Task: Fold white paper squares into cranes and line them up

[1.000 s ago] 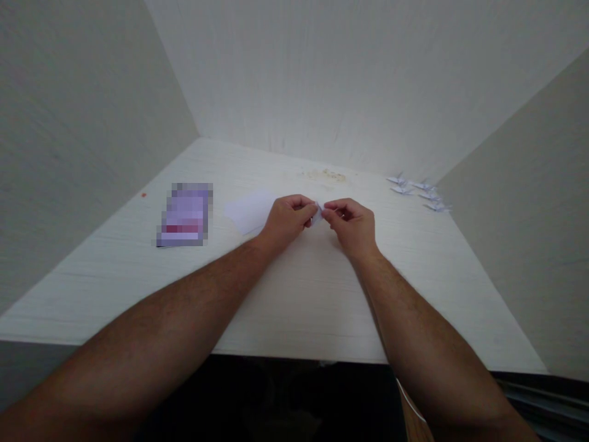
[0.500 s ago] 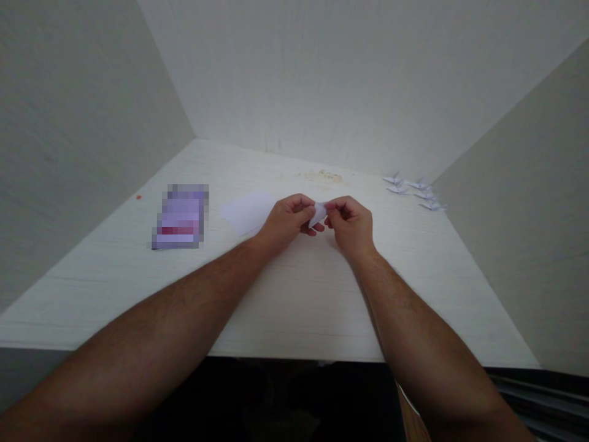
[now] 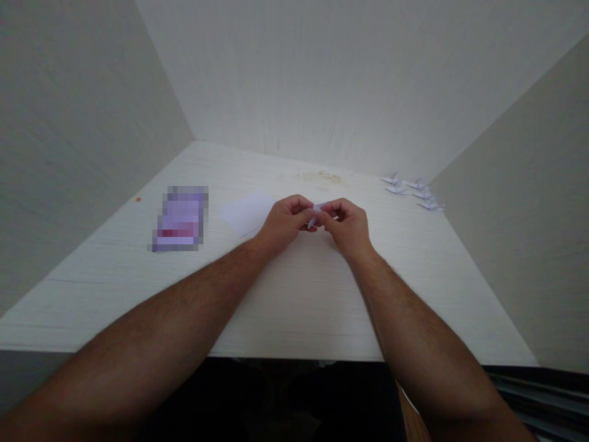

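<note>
A small folded piece of white paper (image 3: 316, 215) is pinched between both my hands above the middle of the pale wooden table (image 3: 294, 307). My left hand (image 3: 285, 222) grips its left side with closed fingers. My right hand (image 3: 346, 224) pinches its right side, fingertips pressed together. Most of the paper is hidden by my fingers. A loose white sheet (image 3: 246, 212) lies flat just left of my left hand.
Several small folded paper cranes (image 3: 411, 190) stand in the far right corner. A blurred purple packet (image 3: 180, 218) lies on the left. Pale walls close in the table on three sides. A faint stain (image 3: 322, 177) marks the back.
The paper piece, spread wider between my fingertips half a second ago, is now pinched narrower as my hands closed together. The view shifted slightly.
</note>
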`<control>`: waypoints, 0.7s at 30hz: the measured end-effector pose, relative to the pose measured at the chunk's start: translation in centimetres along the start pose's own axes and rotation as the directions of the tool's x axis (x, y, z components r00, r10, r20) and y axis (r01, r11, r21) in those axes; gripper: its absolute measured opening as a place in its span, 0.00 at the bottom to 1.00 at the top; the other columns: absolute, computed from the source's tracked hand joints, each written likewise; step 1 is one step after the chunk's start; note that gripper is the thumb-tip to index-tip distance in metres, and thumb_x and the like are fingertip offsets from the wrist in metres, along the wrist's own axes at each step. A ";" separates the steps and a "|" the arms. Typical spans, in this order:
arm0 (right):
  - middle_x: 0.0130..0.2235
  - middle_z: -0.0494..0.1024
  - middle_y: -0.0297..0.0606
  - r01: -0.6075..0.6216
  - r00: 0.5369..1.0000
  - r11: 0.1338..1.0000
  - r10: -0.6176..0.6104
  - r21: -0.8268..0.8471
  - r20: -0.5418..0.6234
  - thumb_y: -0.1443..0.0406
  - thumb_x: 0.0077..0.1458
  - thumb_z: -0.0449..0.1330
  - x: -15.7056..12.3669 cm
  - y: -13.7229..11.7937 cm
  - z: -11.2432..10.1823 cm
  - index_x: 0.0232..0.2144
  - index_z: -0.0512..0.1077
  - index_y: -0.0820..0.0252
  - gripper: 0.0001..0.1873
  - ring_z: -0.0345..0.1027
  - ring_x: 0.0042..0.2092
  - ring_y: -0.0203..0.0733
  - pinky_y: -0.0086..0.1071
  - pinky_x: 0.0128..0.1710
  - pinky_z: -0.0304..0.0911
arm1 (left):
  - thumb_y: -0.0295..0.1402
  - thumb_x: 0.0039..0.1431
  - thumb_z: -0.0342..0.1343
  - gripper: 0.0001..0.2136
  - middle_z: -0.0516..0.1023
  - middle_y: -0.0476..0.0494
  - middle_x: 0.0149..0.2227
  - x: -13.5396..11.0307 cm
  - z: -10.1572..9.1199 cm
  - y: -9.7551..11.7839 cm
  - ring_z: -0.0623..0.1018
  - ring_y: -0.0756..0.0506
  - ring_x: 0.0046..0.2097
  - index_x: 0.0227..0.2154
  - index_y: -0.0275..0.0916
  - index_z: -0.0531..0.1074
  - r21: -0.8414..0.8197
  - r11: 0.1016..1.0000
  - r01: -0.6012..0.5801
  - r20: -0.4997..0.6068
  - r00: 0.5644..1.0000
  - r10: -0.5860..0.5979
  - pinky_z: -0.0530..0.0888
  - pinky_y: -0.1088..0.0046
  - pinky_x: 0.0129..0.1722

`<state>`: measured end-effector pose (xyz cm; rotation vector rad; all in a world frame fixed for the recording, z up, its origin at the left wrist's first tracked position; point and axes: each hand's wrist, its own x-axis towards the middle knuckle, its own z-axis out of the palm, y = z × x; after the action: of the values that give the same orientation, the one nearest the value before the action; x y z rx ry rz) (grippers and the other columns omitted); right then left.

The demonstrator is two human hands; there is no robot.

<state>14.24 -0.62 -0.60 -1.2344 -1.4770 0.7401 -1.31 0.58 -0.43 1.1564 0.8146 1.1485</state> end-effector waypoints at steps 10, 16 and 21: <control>0.30 0.76 0.31 -0.005 0.998 0.990 -0.005 0.141 0.068 0.72 0.45 0.60 0.3 0.2 -0.1 0.30 0.73 0.58 0.08 0.68 0.27 0.31 0.28 0.26 0.64 | 0.30 0.51 0.63 0.07 0.77 0.49 0.27 -0.1 0.0 0.0 0.78 0.51 0.27 0.28 0.35 0.70 0.027 1.000 -0.006 -0.016 1.000 0.007 0.78 0.72 0.32; 0.40 0.77 0.34 0.110 0.985 0.990 -0.121 0.091 0.124 0.74 0.47 0.57 0.3 0.6 -0.3 0.30 0.76 0.55 0.11 0.71 0.38 0.35 0.30 0.32 0.67 | 0.34 0.51 0.65 0.11 0.80 0.46 0.30 -0.1 0.1 0.2 0.78 0.51 0.29 0.36 0.35 0.76 0.035 0.999 0.010 -0.013 1.000 -0.010 0.79 0.72 0.33; 0.41 0.77 0.34 0.145 0.986 0.988 -0.141 -0.042 0.092 0.75 0.48 0.57 0.4 0.9 -0.3 0.32 0.76 0.54 0.14 0.71 0.44 0.38 0.34 0.40 0.68 | 0.33 0.52 0.64 0.15 0.80 0.47 0.30 -0.3 0.3 0.5 0.78 0.51 0.30 0.43 0.36 0.77 0.021 0.999 0.035 -0.010 0.999 -0.035 0.80 0.69 0.36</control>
<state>14.80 -0.04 -1.17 -1.1305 -1.6469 0.6729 -1.26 0.22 0.06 1.1508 0.8531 1.1199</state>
